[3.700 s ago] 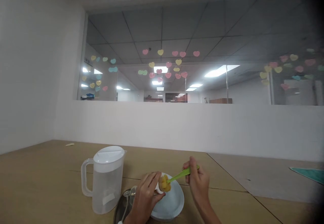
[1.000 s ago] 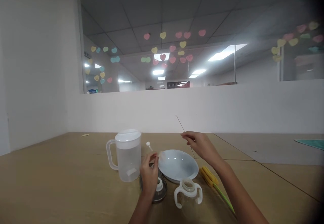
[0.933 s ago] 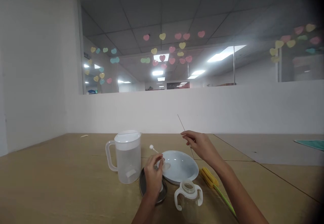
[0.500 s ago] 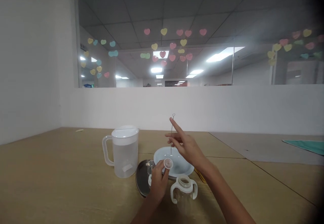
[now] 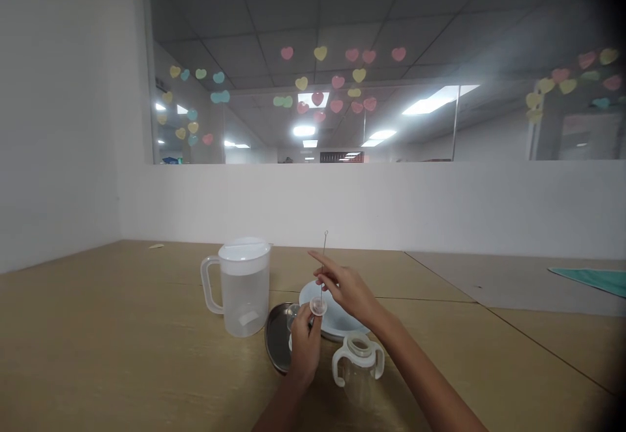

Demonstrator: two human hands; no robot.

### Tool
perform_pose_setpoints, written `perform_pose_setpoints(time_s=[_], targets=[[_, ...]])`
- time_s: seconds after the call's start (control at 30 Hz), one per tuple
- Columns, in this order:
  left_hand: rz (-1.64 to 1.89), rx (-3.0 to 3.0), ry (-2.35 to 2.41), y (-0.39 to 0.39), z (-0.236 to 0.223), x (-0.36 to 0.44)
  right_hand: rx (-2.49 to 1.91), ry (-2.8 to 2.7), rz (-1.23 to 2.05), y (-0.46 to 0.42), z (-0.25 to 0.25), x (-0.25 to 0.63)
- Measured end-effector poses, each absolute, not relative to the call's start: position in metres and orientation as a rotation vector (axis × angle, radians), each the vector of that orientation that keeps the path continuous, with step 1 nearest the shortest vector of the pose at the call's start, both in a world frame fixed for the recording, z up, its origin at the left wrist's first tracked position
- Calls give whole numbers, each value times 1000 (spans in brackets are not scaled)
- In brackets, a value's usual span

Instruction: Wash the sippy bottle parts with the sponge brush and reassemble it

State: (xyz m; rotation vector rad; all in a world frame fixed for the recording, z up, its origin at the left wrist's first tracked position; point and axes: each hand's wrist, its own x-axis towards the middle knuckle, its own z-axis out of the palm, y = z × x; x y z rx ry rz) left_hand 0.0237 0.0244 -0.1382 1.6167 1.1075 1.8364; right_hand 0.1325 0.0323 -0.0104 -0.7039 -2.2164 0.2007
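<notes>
My left hand (image 5: 306,344) is closed around a small translucent bottle nipple (image 5: 318,306), its round rim facing up. Between thumb and fingers, my right hand (image 5: 345,287) pinches a thin wire brush (image 5: 325,244) with a looped top end, its index finger stretched out. The wire stands nearly upright, and its lower tip meets the nipple; whether it is inside I cannot tell. Behind both hands is a pale blue bowl (image 5: 342,321). A clear baby bottle (image 5: 359,380) with white handles and an uncapped mouth stands just right of my left hand.
A lidded translucent pitcher (image 5: 244,288) stands to the left. Beside it lies a dark metal tray (image 5: 277,347) with a clear cap (image 5: 292,315) on it, partly hidden by my left hand. A teal cloth (image 5: 596,279) lies far right, before the white wall (image 5: 274,204).
My right hand has moved left and down with the brush, bringing its lower end from over the bowl to the nipple. My left hand still holds the nipple, shifted slightly left.
</notes>
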Motion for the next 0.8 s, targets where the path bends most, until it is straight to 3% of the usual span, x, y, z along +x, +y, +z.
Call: perform_pose_setpoints(time_s=[0.47,0.8], targets=[[1893,1610,1238,17,-133,23,-786,-2150,-129,32,-17,125],[1894,1641,1259,20,-134,20,-829,-2146,-29,29,-11,128]])
